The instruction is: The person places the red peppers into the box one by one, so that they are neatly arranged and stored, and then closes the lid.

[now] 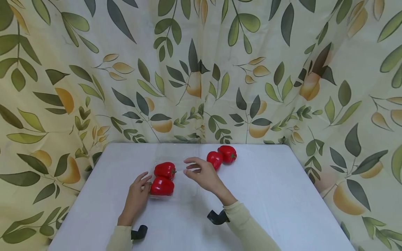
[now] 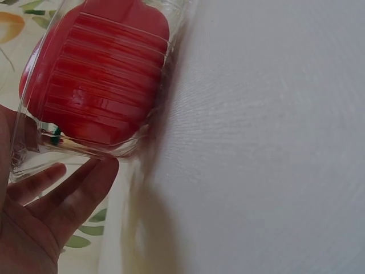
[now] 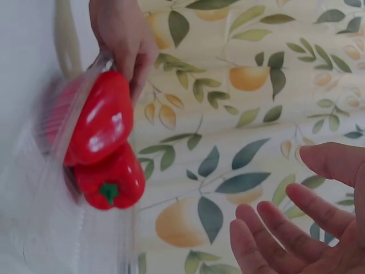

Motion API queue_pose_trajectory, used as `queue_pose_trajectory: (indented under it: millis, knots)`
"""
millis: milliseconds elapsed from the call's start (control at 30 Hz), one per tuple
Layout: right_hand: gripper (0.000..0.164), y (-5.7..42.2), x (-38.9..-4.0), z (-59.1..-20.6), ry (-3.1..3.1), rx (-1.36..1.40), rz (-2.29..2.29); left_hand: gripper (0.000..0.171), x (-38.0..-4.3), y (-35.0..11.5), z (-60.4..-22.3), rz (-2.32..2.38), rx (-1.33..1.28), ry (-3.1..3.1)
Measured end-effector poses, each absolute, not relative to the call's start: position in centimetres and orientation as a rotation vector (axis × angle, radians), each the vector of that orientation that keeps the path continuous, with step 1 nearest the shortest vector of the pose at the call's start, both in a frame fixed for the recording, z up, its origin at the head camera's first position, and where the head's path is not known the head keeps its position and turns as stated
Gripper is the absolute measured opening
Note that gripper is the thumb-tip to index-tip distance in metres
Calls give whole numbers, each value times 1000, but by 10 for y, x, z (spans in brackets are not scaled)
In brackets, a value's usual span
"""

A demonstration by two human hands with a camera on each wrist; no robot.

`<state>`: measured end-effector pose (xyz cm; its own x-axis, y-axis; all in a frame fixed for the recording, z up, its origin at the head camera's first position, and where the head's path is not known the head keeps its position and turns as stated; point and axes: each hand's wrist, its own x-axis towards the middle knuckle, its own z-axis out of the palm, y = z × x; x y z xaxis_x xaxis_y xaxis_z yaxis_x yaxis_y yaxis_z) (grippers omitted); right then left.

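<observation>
Two red bell peppers (image 1: 162, 185) lie in a clear plastic clamshell container (image 2: 98, 149), with ribbed walls showing in the left wrist view. At the container's left side my left hand (image 1: 137, 196) holds its edge, fingertips against the wall and thumb near the rim. A green stem (image 3: 108, 193) shows on one pepper in the right wrist view. My right hand (image 1: 205, 175) hovers right of the container, fingers apart and loosely bent, holding nothing. Behind it stand two more red bell peppers (image 1: 227, 154), one partly covered by the hand in the head view.
The white table (image 1: 267, 195) carries everything. The container's transparent lid (image 1: 177, 150) shows faintly behind and to the right of the packed peppers. A leaf-patterned curtain (image 1: 220, 115) hangs along the back and sides.
</observation>
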<state>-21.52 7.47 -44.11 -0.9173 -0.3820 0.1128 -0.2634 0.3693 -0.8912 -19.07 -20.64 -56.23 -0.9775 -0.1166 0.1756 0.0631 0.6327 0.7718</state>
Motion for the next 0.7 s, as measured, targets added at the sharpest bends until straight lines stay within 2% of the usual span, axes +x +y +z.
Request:
queue_pose_trajectory:
  millis: [400, 700]
  knots:
    - [39, 108, -231, -434, 2607, -567, -1624, 35, -193, -208, -562, -1218, 29, -2655]
    - [40, 128, -236, -436, 2645, -400, -1636, 35, -189, -207, -562, -1240, 29, -2650]
